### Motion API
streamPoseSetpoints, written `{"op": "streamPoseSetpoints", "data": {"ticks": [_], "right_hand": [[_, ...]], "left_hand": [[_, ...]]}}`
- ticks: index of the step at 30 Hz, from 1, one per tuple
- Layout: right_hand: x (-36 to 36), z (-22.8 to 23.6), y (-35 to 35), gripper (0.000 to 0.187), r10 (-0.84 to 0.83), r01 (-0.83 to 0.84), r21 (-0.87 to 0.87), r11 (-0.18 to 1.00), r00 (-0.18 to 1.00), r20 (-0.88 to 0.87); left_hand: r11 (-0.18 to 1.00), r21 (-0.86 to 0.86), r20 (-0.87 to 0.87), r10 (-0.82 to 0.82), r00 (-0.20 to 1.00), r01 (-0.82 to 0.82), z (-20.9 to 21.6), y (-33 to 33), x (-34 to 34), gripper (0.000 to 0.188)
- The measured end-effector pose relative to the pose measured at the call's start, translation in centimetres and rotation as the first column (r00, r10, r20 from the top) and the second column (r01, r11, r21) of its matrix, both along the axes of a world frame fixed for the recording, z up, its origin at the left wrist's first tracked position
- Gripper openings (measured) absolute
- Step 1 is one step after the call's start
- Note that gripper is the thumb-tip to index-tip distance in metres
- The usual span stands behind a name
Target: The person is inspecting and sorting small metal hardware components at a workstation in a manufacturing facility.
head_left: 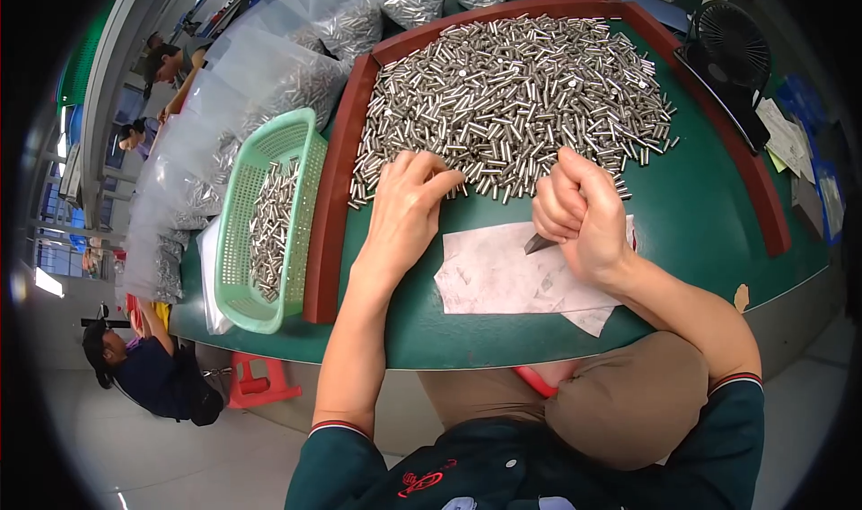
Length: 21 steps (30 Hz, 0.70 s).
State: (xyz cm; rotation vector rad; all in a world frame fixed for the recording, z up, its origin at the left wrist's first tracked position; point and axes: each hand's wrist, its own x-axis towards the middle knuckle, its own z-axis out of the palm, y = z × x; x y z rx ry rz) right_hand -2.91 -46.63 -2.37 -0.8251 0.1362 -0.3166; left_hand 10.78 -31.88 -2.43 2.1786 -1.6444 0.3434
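Observation:
A broad heap of short silvery metal pins [512,88] lies on the green tabletop [700,232]. At the heap's near left edge is my left hand [406,206], fingers curled down among the pins and thumb reaching right; what its fingertips hold is hidden. My right hand [582,206] is closed in a fist just in front of the heap. From under that fist sticks the dark, pointed tip of a tool [538,243], the rest of which is covered. Beneath the fist a smudged whitish cloth [494,272] is spread on the table.
Dark red wooden rails [334,187] border the heap. Left of them stands a green plastic basket [232,241] with more pins. Clear bags of pins [337,21] line the far left side. A black fan [732,43] stands at the far right. Other people [166,384] work at left.

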Motion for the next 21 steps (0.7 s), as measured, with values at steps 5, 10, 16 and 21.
{"op": "streamPoseSetpoints", "data": {"ticks": [5, 10, 16, 21], "right_hand": [[0.0, -0.2, -0.1, 0.045, 0.005, -0.006, 0.017, 1.000, 1.000, 0.012], [0.1, -0.2, -0.1, 0.046, -0.011, 0.011, 0.010, 1.000, 1.000, -0.016], [0.0, 0.1, -0.1, 0.046, -0.017, 0.017, 0.019, 1.000, 1.000, -0.022], [0.0, 0.1, -0.1, 0.046, -0.012, 0.013, 0.013, 1.000, 0.999, -0.030]], "left_hand": [[0.999, 0.040, 0.008, -0.033, 0.999, 0.033, -0.2, -0.2, 0.1, 0.019], [0.994, 0.100, -0.018, -0.051, 0.999, 0.053, 0.5, -0.3, -0.7, 0.013], [0.992, 0.104, -0.069, -0.062, 0.996, 0.069, 0.7, -0.8, -1.5, 0.013], [0.992, 0.094, -0.047, -0.086, 0.995, 0.090, 0.4, -0.6, -1.2, 0.014]]}}
